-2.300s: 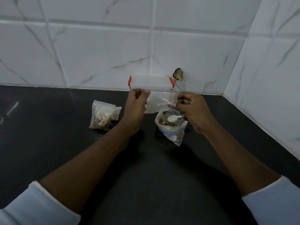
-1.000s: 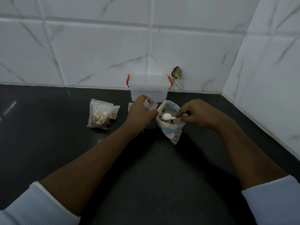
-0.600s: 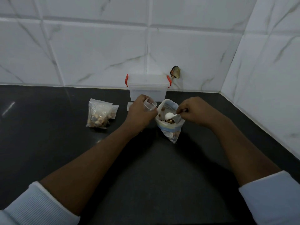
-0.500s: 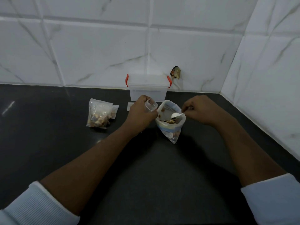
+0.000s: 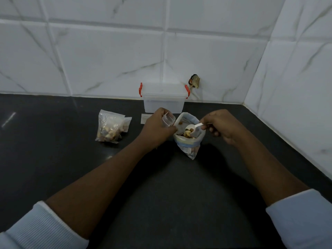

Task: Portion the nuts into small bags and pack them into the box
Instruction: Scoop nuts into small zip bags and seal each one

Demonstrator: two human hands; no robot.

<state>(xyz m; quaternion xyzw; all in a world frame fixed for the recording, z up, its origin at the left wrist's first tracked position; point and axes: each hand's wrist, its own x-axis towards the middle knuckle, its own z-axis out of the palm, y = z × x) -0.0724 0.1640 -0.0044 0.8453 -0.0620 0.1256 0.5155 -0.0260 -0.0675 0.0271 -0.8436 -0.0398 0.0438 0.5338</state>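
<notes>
Head view: scooping nuts for the next small bag.
Right hand (image 5: 221,124) pinches a white spoon (image 5: 191,127), its bowl inside the mouth of the open big bag (image 5: 188,146) over the nuts (image 5: 186,133). Just beside it, left hand (image 5: 156,125) grips an empty small bag (image 5: 168,120), mouth up. Next, I judge, a spoonful must cross into that narrow mouth without spilling. Filled small bags (image 5: 108,129) lie further left on the counter (image 5: 53,159). The box (image 5: 164,105), lid apparently on, stands behind by the wall.
</notes>
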